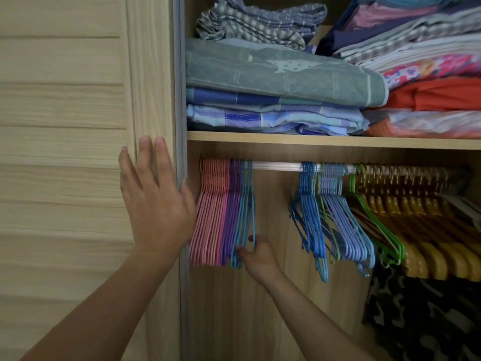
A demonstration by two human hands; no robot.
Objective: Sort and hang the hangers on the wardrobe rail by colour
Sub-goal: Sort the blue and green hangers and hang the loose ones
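A metal wardrobe rail (pixel 276 166) runs under a shelf. At its left end hang pink hangers (pixel 209 212), then purple hangers (pixel 230 214), then a few teal hangers (pixel 244 212). My right hand (pixel 256 259) pinches the lower corner of the teal hangers. My left hand (pixel 153 199) lies flat with straight fingers against the sliding wardrobe door (pixel 65 152) at its edge. Past a bare stretch of rail hang blue hangers (pixel 311 214), lilac hangers (pixel 343 225), green hangers (pixel 377 225) and wooden hangers (pixel 429 230).
The shelf (pixel 312 140) above the rail holds stacks of folded bedding and clothes (pixel 273 82). A camouflage garment (pixel 421 316) hangs below the wooden hangers at the right. The wardrobe's back panel shows between the two hanger groups.
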